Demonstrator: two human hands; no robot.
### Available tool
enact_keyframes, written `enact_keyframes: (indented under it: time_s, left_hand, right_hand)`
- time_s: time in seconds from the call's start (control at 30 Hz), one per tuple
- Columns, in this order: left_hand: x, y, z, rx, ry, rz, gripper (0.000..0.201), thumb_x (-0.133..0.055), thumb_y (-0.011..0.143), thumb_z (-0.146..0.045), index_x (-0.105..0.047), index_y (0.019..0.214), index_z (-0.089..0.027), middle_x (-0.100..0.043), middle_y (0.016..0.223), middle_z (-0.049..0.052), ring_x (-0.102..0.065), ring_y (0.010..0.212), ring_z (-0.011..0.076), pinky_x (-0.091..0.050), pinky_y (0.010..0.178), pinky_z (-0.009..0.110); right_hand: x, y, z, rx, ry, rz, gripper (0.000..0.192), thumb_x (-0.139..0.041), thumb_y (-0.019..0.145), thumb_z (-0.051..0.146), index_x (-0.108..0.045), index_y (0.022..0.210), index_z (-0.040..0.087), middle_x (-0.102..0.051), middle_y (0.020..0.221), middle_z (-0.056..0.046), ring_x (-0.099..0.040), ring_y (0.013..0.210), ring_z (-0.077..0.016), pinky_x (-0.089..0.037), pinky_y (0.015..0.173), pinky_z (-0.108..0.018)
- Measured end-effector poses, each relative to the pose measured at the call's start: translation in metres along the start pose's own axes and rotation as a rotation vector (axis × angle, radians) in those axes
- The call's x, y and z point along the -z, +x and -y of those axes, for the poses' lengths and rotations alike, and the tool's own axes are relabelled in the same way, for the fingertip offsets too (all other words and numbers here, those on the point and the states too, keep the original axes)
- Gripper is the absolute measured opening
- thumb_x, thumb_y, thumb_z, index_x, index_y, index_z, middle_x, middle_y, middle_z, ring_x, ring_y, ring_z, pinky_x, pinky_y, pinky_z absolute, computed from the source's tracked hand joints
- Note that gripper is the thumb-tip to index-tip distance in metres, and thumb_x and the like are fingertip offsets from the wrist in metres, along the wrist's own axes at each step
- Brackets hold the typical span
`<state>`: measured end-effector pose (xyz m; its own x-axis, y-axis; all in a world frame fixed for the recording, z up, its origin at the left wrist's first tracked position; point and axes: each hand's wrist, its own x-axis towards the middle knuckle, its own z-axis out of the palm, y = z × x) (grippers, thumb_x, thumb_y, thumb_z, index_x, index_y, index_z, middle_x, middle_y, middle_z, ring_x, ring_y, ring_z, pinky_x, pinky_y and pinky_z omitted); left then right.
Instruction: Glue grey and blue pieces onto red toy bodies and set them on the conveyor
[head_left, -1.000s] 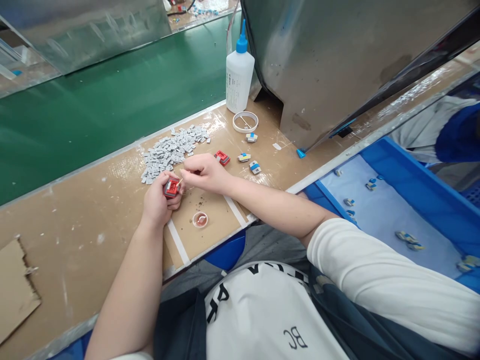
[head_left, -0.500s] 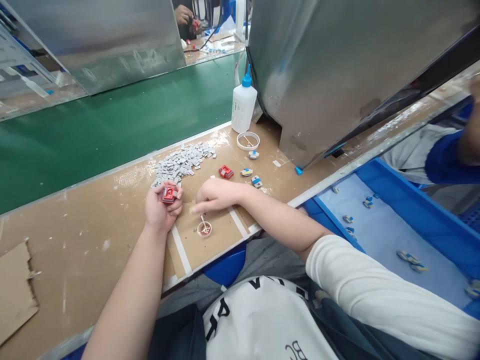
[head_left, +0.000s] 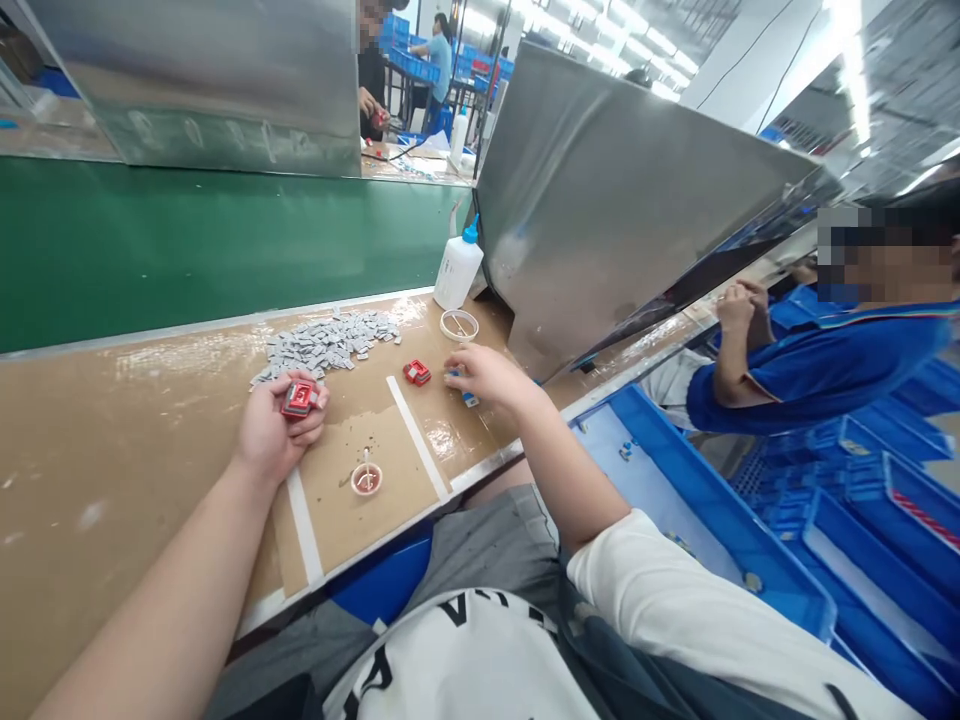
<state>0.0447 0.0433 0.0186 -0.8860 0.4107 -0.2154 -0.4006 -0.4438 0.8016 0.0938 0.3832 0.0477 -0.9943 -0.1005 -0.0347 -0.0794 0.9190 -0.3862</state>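
Observation:
My left hand (head_left: 274, 430) is closed around a small red-and-grey plastic part (head_left: 298, 398), its red face turned up, just in front of a heap of grey pieces (head_left: 322, 342). Farther right, my right hand (head_left: 486, 378) has its thumb and fingertips on a small blue-and-grey part (head_left: 453, 374) on the table; the fingers partly cover it. Another blue-and-grey part (head_left: 470, 399) lies under that hand's near edge. Between the hands is a second red-and-grey part (head_left: 417, 372). A small cup (head_left: 367, 479) of reddish liquid with a white stick stands nearer to me.
A white bottle (head_left: 458, 272) with a blue nozzle stands behind a white ring-shaped lid (head_left: 459, 325). A metal panel (head_left: 600, 200) rises at the right. Beside the table is a blue tray (head_left: 750, 570) with small parts. A co-worker in a blue shirt (head_left: 840, 370) sits at the right.
My right hand has moved right, from above the cup to the blue-and-grey parts. My left hand still holds the red-and-grey part. The view has tilted up and turned right.

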Motion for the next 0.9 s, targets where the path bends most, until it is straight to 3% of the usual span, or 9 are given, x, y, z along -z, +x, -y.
enact_keyframes:
  time_s: [0.1,0.2,0.3,0.37,0.43,0.53,0.67,0.8,0.9]
  left_hand:
    - [0.001,0.000,0.002,0.000,0.002,0.013,0.014,-0.050,0.088,-0.020,-0.063,0.093,-0.021,-0.064,0.068,0.002,-0.025,0.033,0.0057,-0.025,0.032,0.016]
    - [-0.003,-0.003,0.002,-0.007,-0.009,0.035,0.016,-0.053,0.091,-0.022,-0.067,0.099,-0.020,-0.066,0.072,0.002,-0.029,0.035,0.0056,-0.028,0.034,0.016]
    - [-0.008,-0.007,0.002,-0.033,-0.012,0.063,0.021,-0.060,0.095,-0.028,-0.071,0.110,-0.018,-0.070,0.081,0.004,-0.039,0.040,0.0063,-0.034,0.036,0.016]
    - [-0.011,-0.010,0.002,-0.062,0.017,0.072,0.029,-0.067,0.096,-0.035,-0.072,0.118,-0.017,-0.072,0.086,0.004,-0.044,0.042,0.0064,-0.037,0.036,0.017]
    - [-0.012,-0.011,0.004,-0.099,0.075,0.048,0.033,-0.071,0.093,-0.042,-0.071,0.115,-0.017,-0.072,0.083,0.002,-0.044,0.040,0.0065,-0.034,0.034,0.018]
    - [-0.010,-0.012,0.006,-0.118,0.176,-0.011,0.032,-0.070,0.090,-0.050,-0.065,0.096,-0.019,-0.068,0.067,-0.001,-0.041,0.032,0.0079,-0.025,0.030,0.018]
    - [-0.009,-0.015,0.006,-0.059,0.194,-0.024,0.029,-0.064,0.084,-0.050,-0.058,0.086,-0.021,-0.058,0.055,-0.003,-0.033,0.028,0.0081,-0.020,0.030,0.018]
    - [-0.008,-0.014,0.007,-0.030,0.166,-0.057,0.026,-0.060,0.083,-0.049,-0.053,0.091,-0.025,-0.055,0.059,-0.006,-0.024,0.030,0.0071,-0.018,0.031,0.018]
    - [-0.008,-0.010,0.009,-0.080,0.164,-0.123,0.026,-0.061,0.085,-0.048,-0.050,0.095,-0.026,-0.049,0.060,-0.009,-0.022,0.034,0.0062,-0.018,0.036,0.017]
  right_hand:
    - [-0.006,-0.005,-0.008,0.020,0.043,0.015,0.010,-0.078,0.093,0.015,-0.082,0.103,0.016,-0.071,0.107,-0.009,-0.065,0.097,-0.0193,-0.047,0.088,-0.030]
    - [-0.007,-0.004,-0.005,0.022,0.120,-0.061,0.016,-0.075,0.098,0.023,-0.079,0.111,0.015,-0.072,0.110,-0.009,-0.066,0.095,-0.0179,-0.050,0.088,-0.031]
    - [-0.009,0.003,0.010,0.072,0.605,-0.122,0.032,-0.078,0.097,0.042,-0.075,0.117,0.017,-0.076,0.113,-0.009,-0.069,0.092,-0.0174,-0.056,0.085,-0.032]
    - [-0.015,0.013,0.027,0.158,0.990,-0.081,0.043,-0.085,0.090,0.049,-0.075,0.119,0.020,-0.078,0.115,-0.008,-0.071,0.090,-0.0171,-0.059,0.084,-0.033]
    - [-0.023,0.028,0.046,0.260,1.170,-0.032,0.050,-0.092,0.082,0.050,-0.076,0.121,0.023,-0.077,0.111,-0.005,-0.071,0.086,-0.0156,-0.060,0.082,-0.032]
    - [-0.039,0.049,0.073,0.405,1.199,-0.082,0.053,-0.100,0.072,0.050,-0.081,0.114,0.023,-0.071,0.095,-0.001,-0.064,0.080,-0.0137,-0.057,0.075,-0.029]
    - [-0.059,0.061,0.098,0.537,1.073,-0.125,0.050,-0.096,0.078,0.056,-0.086,0.115,0.024,-0.069,0.104,-0.004,-0.062,0.087,-0.0151,-0.057,0.080,-0.032]
    - [-0.077,0.056,0.109,0.488,0.997,-0.065,0.050,-0.083,0.089,0.063,-0.084,0.124,0.026,-0.070,0.115,-0.008,-0.067,0.096,-0.0185,-0.061,0.087,-0.036]
    - [-0.092,0.053,0.115,0.365,1.073,-0.063,0.050,-0.083,0.088,0.064,-0.084,0.119,0.025,-0.069,0.106,-0.005,-0.070,0.087,-0.0171,-0.064,0.086,-0.036]
